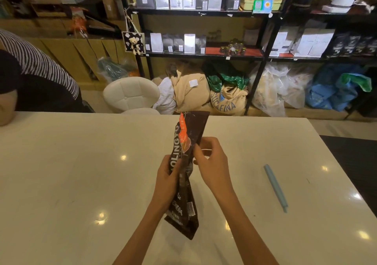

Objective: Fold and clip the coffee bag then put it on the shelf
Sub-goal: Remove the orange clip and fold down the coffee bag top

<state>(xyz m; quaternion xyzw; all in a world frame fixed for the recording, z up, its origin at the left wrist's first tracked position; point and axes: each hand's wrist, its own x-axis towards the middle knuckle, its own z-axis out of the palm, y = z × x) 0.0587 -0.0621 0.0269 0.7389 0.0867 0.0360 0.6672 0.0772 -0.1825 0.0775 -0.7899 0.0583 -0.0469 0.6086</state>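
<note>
Coffee bag (184,183) stands upright over the white table (81,173), and we grip it in both hands: our left hand (166,180) wraps its middle, our right hand (212,162) pinches its upper edge. To the bag's right, well apart, lies the blue clip (275,187). Beyond the bag stands the black shelf (204,12).

Dark brown coffee bag (184,185) upright on table, blue clip (275,187) lying right
</note>
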